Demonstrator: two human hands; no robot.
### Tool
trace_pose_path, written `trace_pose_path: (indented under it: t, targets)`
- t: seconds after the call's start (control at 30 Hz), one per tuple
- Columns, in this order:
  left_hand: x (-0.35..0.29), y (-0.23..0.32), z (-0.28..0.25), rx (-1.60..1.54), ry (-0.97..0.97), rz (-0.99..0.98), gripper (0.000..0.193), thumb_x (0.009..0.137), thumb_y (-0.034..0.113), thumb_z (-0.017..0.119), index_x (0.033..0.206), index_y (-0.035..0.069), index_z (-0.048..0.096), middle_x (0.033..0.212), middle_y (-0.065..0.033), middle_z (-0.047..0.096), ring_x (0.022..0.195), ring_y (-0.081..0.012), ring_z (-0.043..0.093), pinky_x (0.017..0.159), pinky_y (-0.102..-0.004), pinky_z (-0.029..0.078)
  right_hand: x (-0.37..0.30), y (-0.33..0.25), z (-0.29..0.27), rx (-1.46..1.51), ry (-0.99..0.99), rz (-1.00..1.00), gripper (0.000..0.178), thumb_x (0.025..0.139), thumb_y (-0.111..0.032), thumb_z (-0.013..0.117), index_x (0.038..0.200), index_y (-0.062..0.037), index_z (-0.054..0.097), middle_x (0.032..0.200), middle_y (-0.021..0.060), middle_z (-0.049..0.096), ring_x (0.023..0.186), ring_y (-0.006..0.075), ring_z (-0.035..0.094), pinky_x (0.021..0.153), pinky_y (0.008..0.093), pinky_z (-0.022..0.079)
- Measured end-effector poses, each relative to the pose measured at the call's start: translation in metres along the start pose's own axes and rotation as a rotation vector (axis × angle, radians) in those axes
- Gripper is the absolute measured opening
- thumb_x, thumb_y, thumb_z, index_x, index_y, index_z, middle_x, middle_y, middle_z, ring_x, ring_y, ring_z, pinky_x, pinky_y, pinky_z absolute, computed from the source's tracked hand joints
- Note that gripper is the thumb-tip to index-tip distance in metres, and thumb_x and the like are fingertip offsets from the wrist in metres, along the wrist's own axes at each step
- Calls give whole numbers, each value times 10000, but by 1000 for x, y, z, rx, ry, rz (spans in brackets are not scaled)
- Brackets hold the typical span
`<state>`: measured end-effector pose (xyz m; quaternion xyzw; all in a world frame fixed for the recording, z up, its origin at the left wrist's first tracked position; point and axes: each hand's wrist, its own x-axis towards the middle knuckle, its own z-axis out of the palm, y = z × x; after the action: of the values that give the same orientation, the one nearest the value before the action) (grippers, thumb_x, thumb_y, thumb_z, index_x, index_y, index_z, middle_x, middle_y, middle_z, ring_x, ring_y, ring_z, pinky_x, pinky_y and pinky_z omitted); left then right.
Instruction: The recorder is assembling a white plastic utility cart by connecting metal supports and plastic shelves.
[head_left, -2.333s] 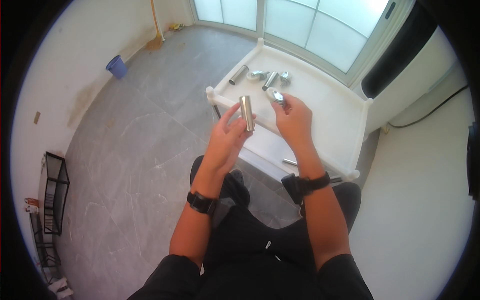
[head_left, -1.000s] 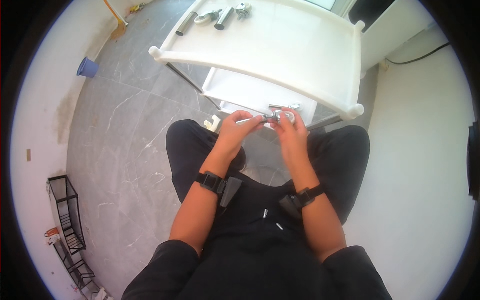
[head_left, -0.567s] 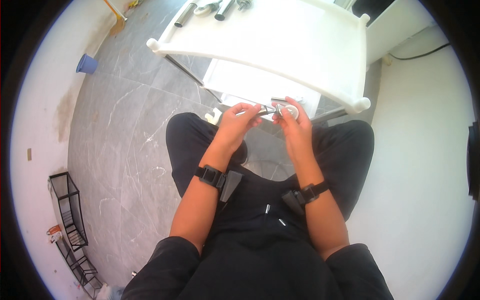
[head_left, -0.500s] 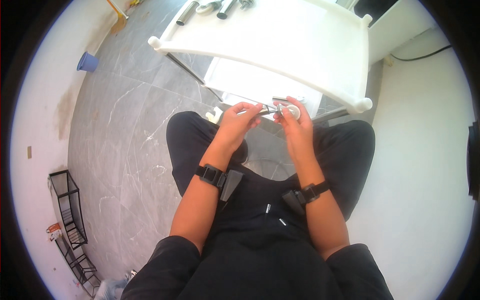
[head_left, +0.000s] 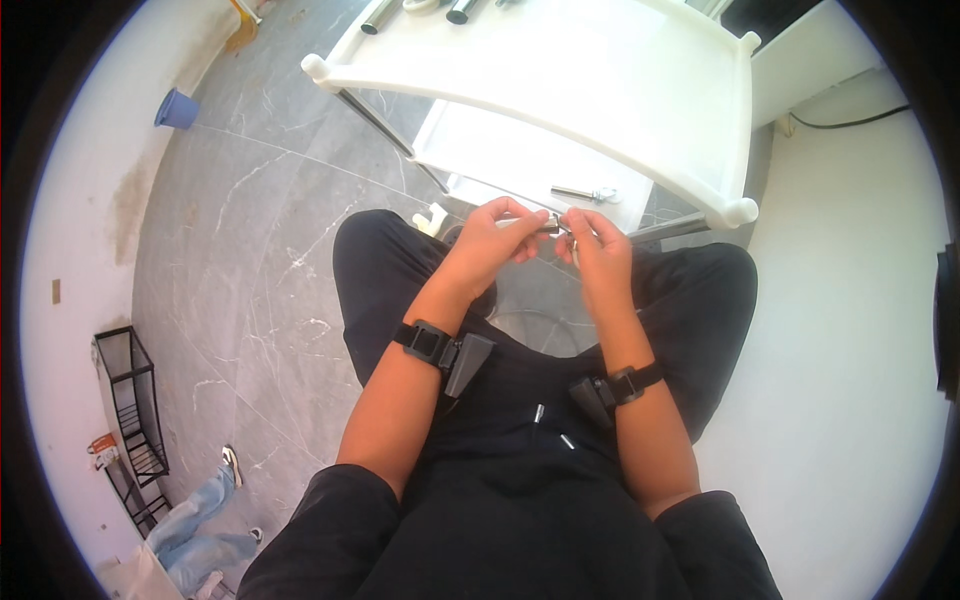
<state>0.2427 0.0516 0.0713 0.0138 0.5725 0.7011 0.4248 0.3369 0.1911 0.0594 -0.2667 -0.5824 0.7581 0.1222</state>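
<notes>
Above my lap my two hands are close together, fingertips almost meeting. My left hand (head_left: 500, 240) is closed around a short shiny metal tube (head_left: 549, 226), whose end shows past the thumb. My right hand (head_left: 602, 255) pinches a caster wheel by its metal fitting (head_left: 565, 226); the fingers now hide most of its pale wheel. Tube end and fitting face each other at the fingertips; whether they touch I cannot tell. Beyond the hands, a metal tube with a caster (head_left: 574, 192) lies on the lower shelf (head_left: 500, 150) of a white cart.
The cart's white top shelf (head_left: 560, 80) overhangs the lower one, with several metal tubes (head_left: 462, 12) at its far left. A white plastic piece (head_left: 431, 219) lies by my left knee. Left are a blue bucket (head_left: 177, 109), a black rack (head_left: 130, 370) and another person's leg (head_left: 195, 510).
My right hand has turned, so the caster wheel has gone mostly behind its fingers. Both hands have come closer together. Another person's leg has come into view at lower left.
</notes>
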Motion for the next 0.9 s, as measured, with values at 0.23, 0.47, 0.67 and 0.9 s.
trace_pose_path:
  t: [0.23,0.47,0.67,0.9]
  targets:
    - [-4,5,1,243,-1,48,218,876,178,733,815,45,571,717,-46,609,539,-69,527,455,-194,331,-3,-16,-4,-307,6,-80,234,907,-171,704,792,-8,583,590,5,567,484,76,531,435,228,393]
    - [-1,-2,2,169,19,-4,275,879,212,753,780,60,547,701,-2,570,543,-51,510,456,-181,328,-1,-10,-8,-551,-22,-401,270,906,-152,696,738,-15,535,558,27,560,460,77,537,429,227,404]
    - [-8,0,8,245,-13,159,247,876,174,760,805,54,556,730,-3,588,625,-61,547,543,-191,416,-3,-20,-8,-227,21,-19,297,919,-173,673,720,-39,498,553,38,552,426,95,525,391,229,352]
    - [-2,-4,0,425,-104,336,217,842,115,783,834,44,578,775,-17,632,690,-51,572,598,-221,453,0,-15,-13,45,-55,255,252,911,-169,662,753,-31,522,635,86,587,411,108,483,379,237,311]
